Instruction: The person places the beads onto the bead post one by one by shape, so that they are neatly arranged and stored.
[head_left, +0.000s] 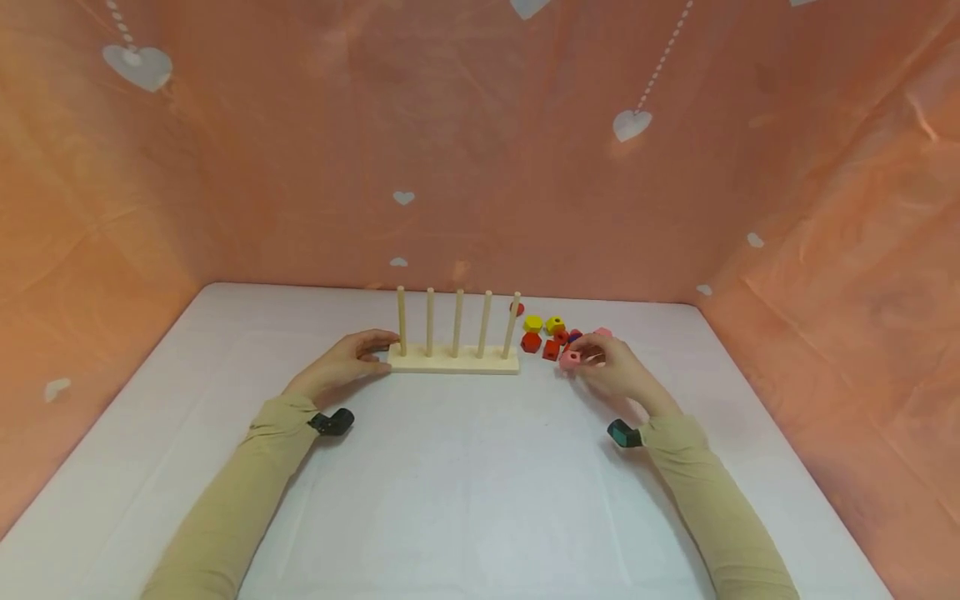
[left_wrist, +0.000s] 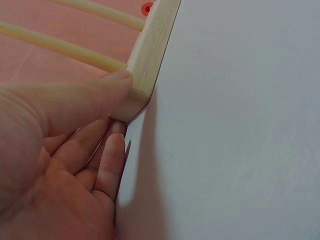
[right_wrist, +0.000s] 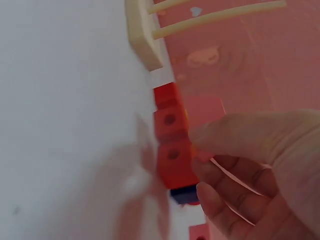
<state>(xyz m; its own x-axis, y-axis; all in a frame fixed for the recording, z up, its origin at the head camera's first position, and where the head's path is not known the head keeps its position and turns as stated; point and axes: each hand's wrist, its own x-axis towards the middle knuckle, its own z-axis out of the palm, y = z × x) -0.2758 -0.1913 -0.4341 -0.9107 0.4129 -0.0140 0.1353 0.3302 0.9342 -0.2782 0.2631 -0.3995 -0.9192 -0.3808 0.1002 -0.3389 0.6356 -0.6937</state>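
A pale wooden peg stand with several upright pegs stands on the white tabletop. My left hand grips its left end; in the left wrist view the thumb lies against the base, with the fingers behind and below. To the right of the stand, my right hand pinches a pink bead between thumb and fingers. That pink bead partly covers a yellow one in the right wrist view. Close by are red beads with holes and a dark blue bead.
Yellow beads, a red hexagonal bead and another pink bead lie loosely grouped right of the stand. One red bead sits behind the rightmost peg. An orange cloth with white hearts encloses the table's back and sides.
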